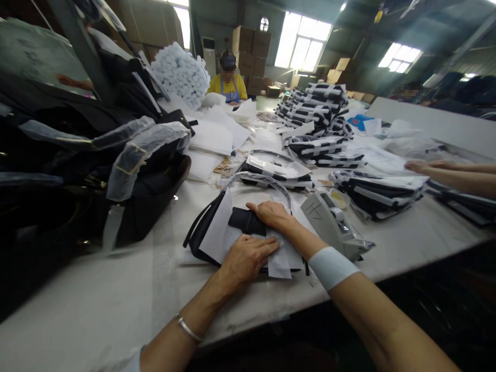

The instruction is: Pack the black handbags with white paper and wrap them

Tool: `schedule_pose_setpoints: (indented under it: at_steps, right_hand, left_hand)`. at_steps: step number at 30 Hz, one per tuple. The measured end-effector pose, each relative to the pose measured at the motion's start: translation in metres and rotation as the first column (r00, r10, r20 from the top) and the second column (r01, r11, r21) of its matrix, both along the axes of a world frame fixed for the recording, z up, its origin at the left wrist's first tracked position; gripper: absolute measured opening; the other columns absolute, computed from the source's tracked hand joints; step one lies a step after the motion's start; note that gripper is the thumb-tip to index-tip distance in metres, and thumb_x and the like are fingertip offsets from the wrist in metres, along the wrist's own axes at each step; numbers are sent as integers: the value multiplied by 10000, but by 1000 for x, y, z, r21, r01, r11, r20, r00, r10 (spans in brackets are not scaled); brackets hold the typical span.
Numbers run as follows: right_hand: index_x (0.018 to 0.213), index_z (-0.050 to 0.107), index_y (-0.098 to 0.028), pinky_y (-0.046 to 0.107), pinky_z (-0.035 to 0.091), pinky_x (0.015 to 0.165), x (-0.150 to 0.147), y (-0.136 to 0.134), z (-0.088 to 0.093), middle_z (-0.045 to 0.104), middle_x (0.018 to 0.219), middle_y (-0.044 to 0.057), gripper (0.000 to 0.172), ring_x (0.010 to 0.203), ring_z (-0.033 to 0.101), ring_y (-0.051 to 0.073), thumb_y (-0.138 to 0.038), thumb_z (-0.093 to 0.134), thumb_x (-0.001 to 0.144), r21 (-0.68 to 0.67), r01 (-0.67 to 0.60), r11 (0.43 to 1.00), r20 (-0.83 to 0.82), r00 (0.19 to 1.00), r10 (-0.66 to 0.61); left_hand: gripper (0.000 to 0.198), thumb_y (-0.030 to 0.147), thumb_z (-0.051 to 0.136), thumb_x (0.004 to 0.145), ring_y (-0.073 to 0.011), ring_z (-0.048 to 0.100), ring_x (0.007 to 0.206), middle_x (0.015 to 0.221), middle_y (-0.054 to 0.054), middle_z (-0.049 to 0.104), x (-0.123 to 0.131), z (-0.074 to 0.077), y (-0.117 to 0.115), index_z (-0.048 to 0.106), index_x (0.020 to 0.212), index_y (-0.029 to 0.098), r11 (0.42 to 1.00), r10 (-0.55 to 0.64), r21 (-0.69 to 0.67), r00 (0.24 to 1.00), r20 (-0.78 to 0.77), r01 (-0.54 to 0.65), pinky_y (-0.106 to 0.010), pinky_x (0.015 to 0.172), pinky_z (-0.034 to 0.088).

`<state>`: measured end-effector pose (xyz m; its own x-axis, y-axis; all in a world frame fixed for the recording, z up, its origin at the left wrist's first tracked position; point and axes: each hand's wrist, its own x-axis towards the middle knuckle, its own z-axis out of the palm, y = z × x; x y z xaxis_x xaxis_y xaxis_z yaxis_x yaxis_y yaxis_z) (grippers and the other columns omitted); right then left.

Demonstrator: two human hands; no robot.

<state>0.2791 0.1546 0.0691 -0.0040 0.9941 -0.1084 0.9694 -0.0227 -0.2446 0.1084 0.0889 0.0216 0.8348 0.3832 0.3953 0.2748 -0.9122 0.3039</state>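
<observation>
A black handbag (206, 230) lies in front of me on the white table, with white paper (217, 238) over its face and a clear-wrapped handle (267, 179) arching at the back. A black flap or strap piece (248, 221) shows on top of the paper. My left hand (246, 257) rests on the near side of the bag, fingers stretched across a white strip (279, 261). Just beyond it, my right hand (271, 214) lies over the right end of the black piece, its fingers extended and partly hidden. Neither hand visibly grips anything.
Right of the bag stands a grey tape dispenser (329, 225). Large black bags (155, 201) crowd the left. Wrapped bags (318, 111) are piled behind, beside another wrapped bag (277, 172). A co-worker's hands (420, 166) are at the right; another person (228, 85) sits across.
</observation>
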Motion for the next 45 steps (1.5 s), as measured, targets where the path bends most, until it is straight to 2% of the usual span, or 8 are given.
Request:
schedule_pose_setpoints:
  at_steps: [8, 14, 18, 28, 32, 37, 40, 45]
  right_hand:
    - [1162, 696, -200, 403, 441, 1007, 14, -50, 14, 699, 1209, 146, 513, 1182, 619, 288, -557, 359, 1013, 192, -103, 976, 4, 995, 104]
    - [1274, 652, -203, 499, 291, 1187, 40, -115, -40, 593, 1412, 94, 369, 1428, 394, 263, -322, 413, 1019, 485, -131, 864, -160, 959, 235]
    - [1238, 673, -210, 524, 290, 1196, 44, -107, -59, 609, 1393, 83, 336, 1411, 418, 253, -292, 449, 1001, 529, -109, 841, -255, 925, 281]
    - [1154, 717, -258, 530, 357, 1159, 42, -102, -47, 677, 1298, 66, 277, 1362, 490, 271, -310, 525, 961, 530, -65, 845, -367, 881, 298]
    - [1000, 746, -257, 384, 536, 943, 49, -87, -13, 766, 1044, 46, 285, 1055, 692, 236, -401, 501, 975, 526, 90, 846, -503, 835, 224]
    - [868, 740, -244, 296, 521, 702, 74, -30, 23, 759, 822, 20, 317, 784, 708, 206, -432, 496, 941, 472, 322, 821, -413, 903, -117]
    - [867, 757, -216, 288, 497, 701, 90, 12, 23, 767, 840, 48, 286, 808, 715, 219, -366, 519, 915, 317, 337, 886, -238, 933, -270]
    - [829, 776, -174, 315, 486, 764, 98, 63, 12, 769, 885, 137, 359, 909, 715, 278, -408, 521, 924, 237, 318, 918, -145, 946, -290]
  left_hand:
    - [396, 140, 524, 959, -184, 626, 1181, 1350, -31, 643, 1, 2, 0, 590, 1327, 272, 1000, 6, -2, 1000, -18, -6, -356, 935, 450]
    - [370, 191, 537, 982, -179, 633, 1168, 1307, -21, 672, 3, 4, -4, 590, 1328, 308, 1000, -2, 24, 1000, -31, 2, -356, 943, 443]
    - [321, 193, 527, 983, -210, 584, 1257, 1298, -24, 678, 1, 0, -4, 641, 1265, 297, 999, 6, 51, 1000, 2, -6, -403, 1009, 430]
    - [293, 301, 597, 954, -176, 639, 1190, 1288, -35, 685, -5, 11, -7, 623, 1242, 252, 995, -97, -7, 995, 34, 97, -371, 1085, 396]
    - [291, 347, 596, 958, -176, 646, 1182, 1287, -13, 686, -4, 9, -5, 617, 1236, 264, 993, -114, 0, 993, 20, 114, -343, 1052, 411]
    - [318, 436, 477, 1005, -184, 673, 1134, 1209, -34, 725, -3, -2, 2, 627, 1195, 230, 982, -155, 127, 980, 127, 139, -318, 999, 445]
    - [323, 425, 451, 1019, -168, 677, 1123, 1201, -29, 729, -2, -8, 7, 628, 1197, 221, 968, -178, 201, 974, 137, 149, -292, 968, 458]
    - [300, 441, 444, 1028, -132, 699, 1057, 1149, 34, 748, 4, -26, 11, 654, 1098, 237, 959, -158, 270, 947, 278, 81, -272, 915, 448]
